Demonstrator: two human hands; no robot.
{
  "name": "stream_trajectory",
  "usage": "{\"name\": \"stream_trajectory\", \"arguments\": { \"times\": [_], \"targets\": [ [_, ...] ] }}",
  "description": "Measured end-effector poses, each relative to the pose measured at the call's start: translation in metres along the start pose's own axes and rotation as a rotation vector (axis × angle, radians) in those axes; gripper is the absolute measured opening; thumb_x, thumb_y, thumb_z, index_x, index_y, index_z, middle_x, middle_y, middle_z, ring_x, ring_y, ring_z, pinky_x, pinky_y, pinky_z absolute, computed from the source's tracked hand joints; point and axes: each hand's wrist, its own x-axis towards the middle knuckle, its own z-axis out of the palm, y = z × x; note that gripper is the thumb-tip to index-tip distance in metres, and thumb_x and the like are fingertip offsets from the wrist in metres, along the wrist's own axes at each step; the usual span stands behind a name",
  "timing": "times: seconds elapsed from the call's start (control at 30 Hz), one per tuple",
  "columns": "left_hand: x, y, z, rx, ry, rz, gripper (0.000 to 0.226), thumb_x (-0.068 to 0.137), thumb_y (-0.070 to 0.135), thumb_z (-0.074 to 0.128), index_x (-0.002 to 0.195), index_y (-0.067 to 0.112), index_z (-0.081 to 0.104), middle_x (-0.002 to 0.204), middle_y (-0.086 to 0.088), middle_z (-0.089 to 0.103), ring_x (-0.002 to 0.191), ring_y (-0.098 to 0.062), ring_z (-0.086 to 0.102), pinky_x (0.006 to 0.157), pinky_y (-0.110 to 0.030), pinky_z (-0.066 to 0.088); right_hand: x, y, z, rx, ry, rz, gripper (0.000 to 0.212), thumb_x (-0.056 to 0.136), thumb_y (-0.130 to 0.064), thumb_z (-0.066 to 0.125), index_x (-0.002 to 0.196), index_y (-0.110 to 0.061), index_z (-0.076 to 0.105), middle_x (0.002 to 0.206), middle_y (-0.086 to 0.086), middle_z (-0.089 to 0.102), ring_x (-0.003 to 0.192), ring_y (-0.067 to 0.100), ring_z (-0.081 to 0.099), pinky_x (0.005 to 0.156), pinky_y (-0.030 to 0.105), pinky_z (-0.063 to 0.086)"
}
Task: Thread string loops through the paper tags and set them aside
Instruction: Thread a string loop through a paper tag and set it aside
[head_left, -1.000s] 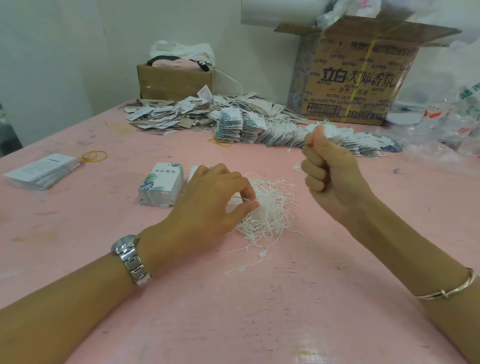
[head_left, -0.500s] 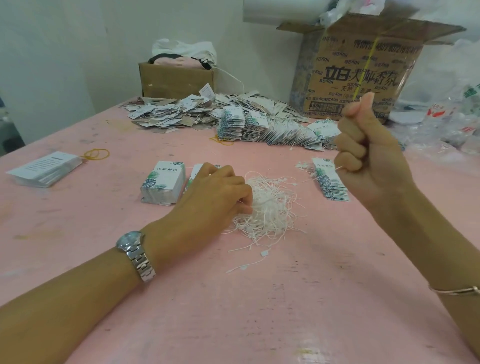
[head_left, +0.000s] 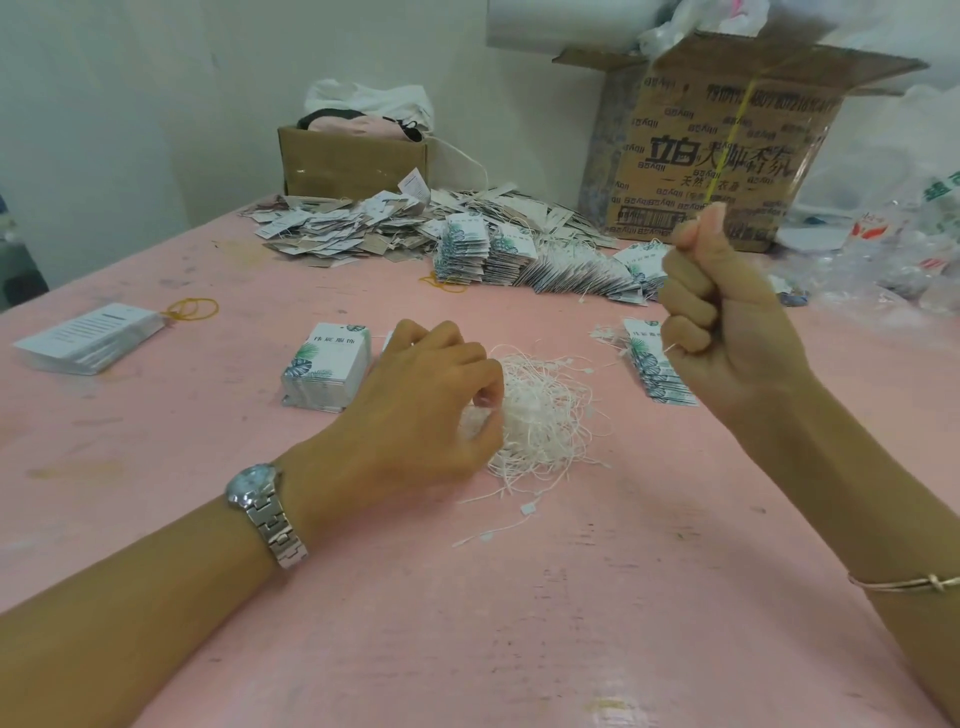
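A tangle of white string loops (head_left: 550, 415) lies mid-table. My left hand (head_left: 415, 395) rests on its left edge, fingertips curled and pinching strands. My right hand (head_left: 727, 312) is raised in a fist to the right; a thin white string sticks out above the thumb and below the little finger. A neat stack of leaf-printed paper tags (head_left: 327, 371) sits left of my left hand. A short fanned row of tags (head_left: 649, 369) lies on the table below my right fist.
A long row of strung tags (head_left: 545, 265) and a loose heap of tags (head_left: 353, 223) cover the far table. Behind stand a small carton (head_left: 353, 161) and a large printed carton (head_left: 727, 150). White cards (head_left: 88, 338) and yellow rubber bands (head_left: 192, 309) lie left; plastic bags (head_left: 909, 249) right.
My right fist has moved right and upward, uncovering the fanned tags beneath it. My left hand stays at the string pile, fingers curling tighter on the strands.
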Motion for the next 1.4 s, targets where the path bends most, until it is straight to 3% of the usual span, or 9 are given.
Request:
{"name": "stream_trajectory", "arguments": {
  "times": [0.17,0.3,0.4,0.57,0.77,0.97,1.2,1.4],
  "targets": [
    [0.003,0.009,-0.001,-0.055,0.101,-0.066,0.041,0.091,0.053,0.046,0.11,0.023,0.066,0.104,0.006,0.059,0.094,-0.016,0.051,0.085,-0.033,0.029,-0.004,0.01,0.004,-0.046,-0.046,0.041,0.021,0.088,-0.041,0.049,0.082,-0.021,0.049,0.061,-0.007,0.012,0.046,0.009,0.009,0.03,0.012,0.014],
    [0.003,0.016,0.005,-0.181,-0.03,0.023,0.044,0.094,0.05,0.052,0.13,0.027,0.062,0.123,0.01,0.059,0.113,-0.013,0.048,0.09,-0.032,0.026,-0.005,0.009,0.006,-0.029,-0.067,0.038,0.021,0.088,-0.041,0.049,0.082,-0.021,0.05,0.062,-0.007,0.012,0.045,0.008,0.01,0.03,0.011,0.013],
    [0.003,0.019,0.011,-0.225,-0.062,0.062,0.035,0.092,0.047,0.06,0.121,0.028,0.067,0.116,0.016,0.064,0.114,-0.01,0.047,0.091,-0.031,0.024,-0.005,0.006,0.006,0.004,-0.076,0.034,0.021,0.088,-0.04,0.048,0.082,-0.021,0.051,0.062,-0.007,0.012,0.046,0.008,0.009,0.029,0.012,0.014],
    [0.003,0.019,0.011,-0.248,0.101,0.079,0.016,0.089,0.036,0.067,0.093,0.024,0.077,0.09,0.017,0.071,0.091,-0.013,0.059,0.083,-0.029,0.026,-0.004,0.004,0.004,0.017,-0.073,0.03,0.021,0.088,-0.04,0.048,0.083,-0.02,0.052,0.062,-0.007,0.011,0.046,0.008,0.009,0.029,0.011,0.016],
    [0.002,0.017,0.009,-0.32,0.148,-0.057,0.016,0.091,0.032,0.066,0.091,0.023,0.079,0.082,0.014,0.073,0.084,-0.017,0.06,0.085,-0.038,0.032,-0.004,0.004,0.004,-0.014,-0.065,0.046,0.021,0.088,-0.04,0.048,0.083,-0.02,0.052,0.063,-0.007,0.011,0.046,0.009,0.009,0.03,0.013,0.013],
    [0.003,0.015,0.01,-0.322,0.145,-0.054,0.014,0.09,0.029,0.069,0.083,0.022,0.08,0.08,0.015,0.074,0.083,-0.015,0.06,0.086,-0.039,0.033,-0.003,-0.004,0.004,0.037,-0.061,0.025,0.03,0.1,-0.037,0.038,0.082,-0.019,0.054,0.061,-0.008,0.013,0.044,0.008,0.009,0.028,0.012,0.014],
    [0.002,0.02,0.009,-0.379,0.145,-0.083,0.024,0.093,0.038,0.058,0.095,0.027,0.079,0.085,0.015,0.073,0.083,-0.012,0.06,0.087,-0.038,0.032,-0.005,0.009,0.005,-0.02,-0.086,0.044,0.022,0.091,-0.039,0.048,0.083,-0.019,0.051,0.061,-0.007,0.013,0.044,0.007,0.01,0.03,0.011,0.013],
    [0.001,0.015,0.012,-0.386,0.103,-0.123,0.019,0.095,0.033,0.062,0.089,0.025,0.077,0.073,0.017,0.069,0.078,-0.01,0.056,0.09,-0.036,0.032,-0.009,0.015,0.01,-0.007,-0.152,0.076,0.02,0.087,-0.039,0.051,0.082,-0.019,0.052,0.06,-0.007,0.014,0.043,0.007,0.01,0.03,0.011,0.012]
  ]
}}
